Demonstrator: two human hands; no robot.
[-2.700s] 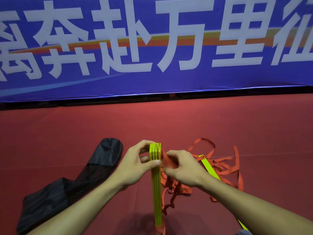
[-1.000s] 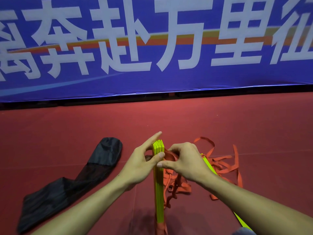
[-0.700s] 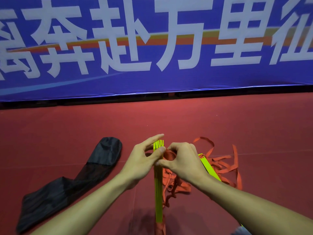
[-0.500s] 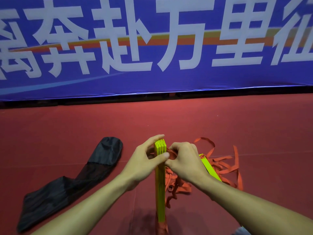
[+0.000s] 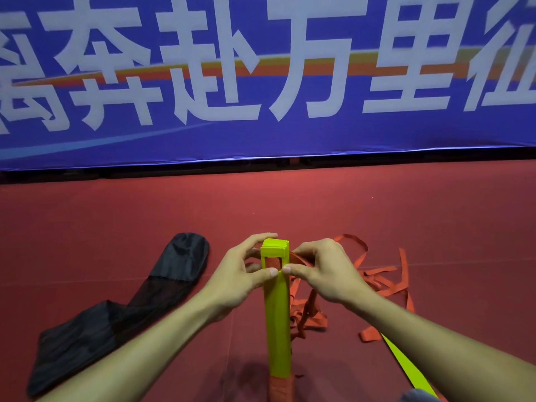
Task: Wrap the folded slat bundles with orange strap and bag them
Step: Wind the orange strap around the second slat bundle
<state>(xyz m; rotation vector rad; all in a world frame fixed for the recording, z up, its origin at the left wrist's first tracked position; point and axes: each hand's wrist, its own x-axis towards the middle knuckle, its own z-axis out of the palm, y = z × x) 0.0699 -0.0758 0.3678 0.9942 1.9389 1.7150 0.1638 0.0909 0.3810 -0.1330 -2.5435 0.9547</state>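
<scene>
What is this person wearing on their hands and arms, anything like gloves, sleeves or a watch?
Nothing that shows. The left hand and right hand are bare, without gloves or rings, and the nails are short and trimmed. The left forearm and right forearm are uncovered down to the picture's bottom edge: no sleeves, watch, wristband or markings in view.

A blue banner [image 5: 261, 134] with large white characters stands along the far edge of the red floor [image 5: 406, 213].
</scene>
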